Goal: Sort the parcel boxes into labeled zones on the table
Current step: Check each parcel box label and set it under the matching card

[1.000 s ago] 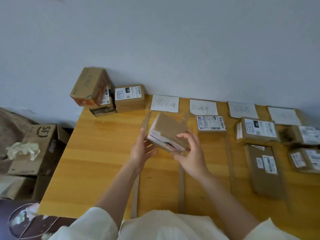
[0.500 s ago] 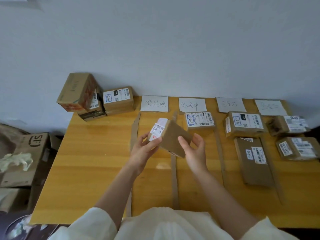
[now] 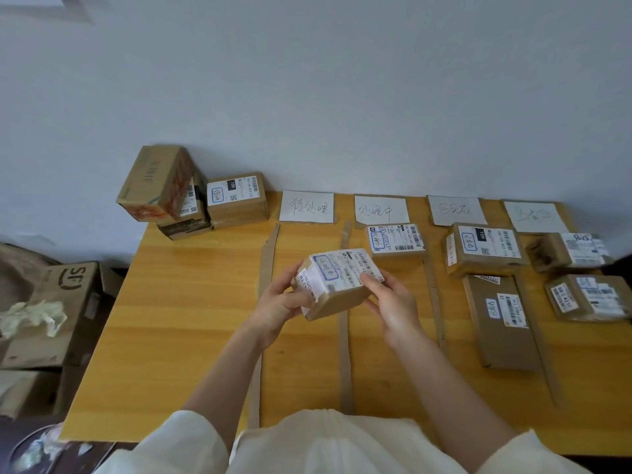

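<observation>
I hold a small cardboard parcel box (image 3: pixel 337 283) above the middle of the wooden table (image 3: pixel 191 302), its white shipping label facing up. My left hand (image 3: pixel 278 307) grips its left end and my right hand (image 3: pixel 390 302) grips its right side. Handwritten paper zone labels lie along the back edge: first (image 3: pixel 306 206), second (image 3: pixel 381 209), third (image 3: pixel 456 211), fourth (image 3: pixel 533 216). Cardboard strips (image 3: pixel 343 354) divide the zones. One parcel (image 3: pixel 395 239) lies in the second zone, two parcels (image 3: pixel 482 249) in the third, two more (image 3: pixel 569 251) in the fourth.
A pile of unsorted parcels (image 3: pixel 191 196) sits at the table's back left corner against the wall. On the floor to the left stands a large carton (image 3: pixel 65 302) with crumpled paper on it. The table's left and front edges are close.
I have turned the parcel over in both hands, so its labelled face now points up instead of the plain brown side. The view has tilted slightly.
</observation>
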Available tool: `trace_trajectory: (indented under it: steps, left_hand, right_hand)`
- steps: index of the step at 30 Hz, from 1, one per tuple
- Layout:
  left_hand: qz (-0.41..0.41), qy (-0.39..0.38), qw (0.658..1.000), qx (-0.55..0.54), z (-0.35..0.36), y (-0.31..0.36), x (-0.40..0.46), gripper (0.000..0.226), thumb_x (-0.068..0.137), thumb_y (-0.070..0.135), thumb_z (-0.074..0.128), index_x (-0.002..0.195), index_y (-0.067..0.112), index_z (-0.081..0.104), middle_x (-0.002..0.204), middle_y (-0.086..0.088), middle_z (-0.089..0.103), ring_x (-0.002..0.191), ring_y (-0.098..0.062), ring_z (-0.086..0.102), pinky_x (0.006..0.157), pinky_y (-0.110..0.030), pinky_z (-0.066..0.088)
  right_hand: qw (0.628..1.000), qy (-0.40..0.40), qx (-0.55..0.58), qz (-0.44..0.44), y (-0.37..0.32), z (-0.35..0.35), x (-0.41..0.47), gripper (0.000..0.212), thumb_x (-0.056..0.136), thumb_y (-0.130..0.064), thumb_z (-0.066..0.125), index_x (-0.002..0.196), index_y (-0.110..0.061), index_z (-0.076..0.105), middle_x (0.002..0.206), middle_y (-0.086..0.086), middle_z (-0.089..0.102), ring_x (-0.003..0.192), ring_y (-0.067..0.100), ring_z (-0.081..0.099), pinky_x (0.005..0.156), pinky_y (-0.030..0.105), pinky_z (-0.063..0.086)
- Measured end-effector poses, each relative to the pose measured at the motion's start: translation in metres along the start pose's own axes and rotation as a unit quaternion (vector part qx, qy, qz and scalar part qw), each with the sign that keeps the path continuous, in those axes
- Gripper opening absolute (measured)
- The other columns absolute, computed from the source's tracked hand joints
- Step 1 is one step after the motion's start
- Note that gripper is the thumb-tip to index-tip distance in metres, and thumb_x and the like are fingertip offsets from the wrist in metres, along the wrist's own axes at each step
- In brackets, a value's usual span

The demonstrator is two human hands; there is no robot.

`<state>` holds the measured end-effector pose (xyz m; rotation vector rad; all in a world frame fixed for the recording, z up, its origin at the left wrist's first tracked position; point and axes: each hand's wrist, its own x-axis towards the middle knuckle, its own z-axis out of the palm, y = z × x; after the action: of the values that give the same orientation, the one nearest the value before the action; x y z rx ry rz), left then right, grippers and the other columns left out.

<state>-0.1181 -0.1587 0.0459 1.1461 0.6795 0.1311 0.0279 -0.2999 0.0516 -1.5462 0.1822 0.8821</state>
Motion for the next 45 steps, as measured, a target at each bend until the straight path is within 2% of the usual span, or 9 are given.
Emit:
trace_trajectory:
  steps: [8, 16, 19, 22, 24, 28, 33, 38, 45]
  left_hand:
    - [-0.025, 0.016, 0.999, -0.021, -0.001, -0.001, -0.002, 0.077, 0.068, 0.038, 0.073, 0.14, 0.031, 0.045, 0.121, -0.002, 0.068, 0.119, -0.02, 0.058, 0.101, -0.044, 0.046]
    - [-0.035, 0.035, 0.998, -0.046, 0.002, -0.005, -0.001, 0.072, 0.07, 0.023, 0.074, 0.136, 0.029, 0.046, 0.119, -0.006, 0.068, 0.113, -0.018, 0.063, 0.1, -0.044, 0.049]
    - [-0.04, 0.029, 0.996, -0.072, 0.004, -0.009, 0.003, 0.078, 0.066, 0.028, 0.078, 0.137, 0.025, 0.047, 0.123, -0.006, 0.067, 0.115, -0.019, 0.062, 0.1, -0.045, 0.049]
    - [-0.046, 0.02, 0.994, -0.101, 0.011, -0.013, 0.005, 0.077, 0.065, 0.029, 0.077, 0.135, 0.017, 0.05, 0.121, -0.006, 0.068, 0.111, -0.017, 0.063, 0.097, -0.043, 0.05]
    - [-0.052, 0.023, 0.992, -0.11, 0.014, -0.016, 0.006, 0.077, 0.064, 0.029, 0.077, 0.135, 0.015, 0.05, 0.12, -0.006, 0.068, 0.111, -0.017, 0.063, 0.097, -0.043, 0.05]
    - [-0.09, 0.014, 0.992, -0.088, 0.016, -0.018, 0.005, 0.074, 0.063, 0.033, 0.077, 0.131, 0.018, 0.052, 0.117, -0.003, 0.07, 0.116, -0.018, 0.059, 0.1, -0.044, 0.047]
    - [-0.144, 0.044, 0.989, -0.01, 0.021, -0.022, 0.008, 0.063, 0.075, 0.059, 0.068, 0.129, 0.028, 0.056, 0.125, 0.009, 0.061, 0.123, -0.012, 0.051, 0.104, -0.044, 0.042]
    - [-0.189, 0.157, 0.965, 0.088, 0.017, -0.036, 0.017, 0.038, 0.09, 0.045, 0.059, 0.12, 0.021, 0.055, 0.126, -0.001, 0.055, 0.115, -0.019, 0.054, 0.098, -0.04, 0.048]
    - [-0.223, 0.097, 0.943, 0.227, 0.015, -0.057, 0.018, 0.053, 0.094, 0.039, 0.055, 0.142, 0.017, 0.044, 0.144, -0.006, 0.044, 0.13, -0.027, 0.044, 0.094, -0.035, 0.039]
  right_hand:
    - [0.998, -0.002, -0.013, -0.058, -0.001, 0.004, 0.001, 0.044, 0.078, -0.008, 0.079, 0.117, -0.021, 0.064, 0.106, -0.002, 0.074, 0.103, 0.014, 0.069, 0.096, 0.035, 0.052]
    - [0.996, 0.009, -0.02, -0.089, -0.001, 0.004, -0.001, 0.05, 0.078, -0.008, 0.079, 0.122, -0.019, 0.058, 0.113, 0.0, 0.07, 0.108, 0.014, 0.066, 0.086, 0.025, 0.052]
    - [0.998, 0.003, -0.045, -0.04, 0.0, 0.006, -0.001, 0.07, 0.077, -0.028, 0.082, 0.136, -0.023, 0.044, 0.126, 0.0, 0.062, 0.114, 0.015, 0.059, 0.1, 0.038, 0.05]
    - [0.99, -0.095, -0.081, 0.06, 0.005, 0.006, -0.005, 0.077, 0.075, -0.047, 0.078, 0.139, -0.025, 0.04, 0.122, -0.004, 0.064, 0.112, 0.017, 0.06, 0.095, 0.045, 0.053]
    - [0.981, -0.152, -0.073, 0.098, 0.011, 0.003, -0.007, 0.069, 0.078, -0.047, 0.075, 0.137, -0.026, 0.046, 0.117, -0.002, 0.069, 0.112, 0.021, 0.064, 0.093, 0.046, 0.055]
    - [0.981, -0.161, -0.061, 0.089, 0.016, -0.004, -0.002, 0.053, 0.082, -0.043, 0.072, 0.13, -0.028, 0.054, 0.115, -0.002, 0.072, 0.112, 0.019, 0.065, 0.097, 0.045, 0.052]
    - [0.99, -0.082, -0.017, 0.117, 0.016, -0.014, 0.003, 0.043, 0.082, -0.042, 0.072, 0.12, -0.025, 0.06, 0.112, 0.0, 0.072, 0.109, 0.019, 0.064, 0.097, 0.043, 0.051]
    - [0.977, 0.044, 0.041, 0.202, 0.02, -0.032, 0.007, 0.049, 0.08, -0.039, 0.076, 0.115, -0.012, 0.056, 0.105, 0.008, 0.066, 0.097, 0.021, 0.062, 0.095, 0.037, 0.052]
    - [0.965, 0.132, 0.107, 0.199, 0.016, -0.047, 0.024, 0.042, 0.086, -0.024, 0.071, 0.122, -0.013, 0.052, 0.106, 0.008, 0.062, 0.102, 0.023, 0.059, 0.097, 0.039, 0.051]
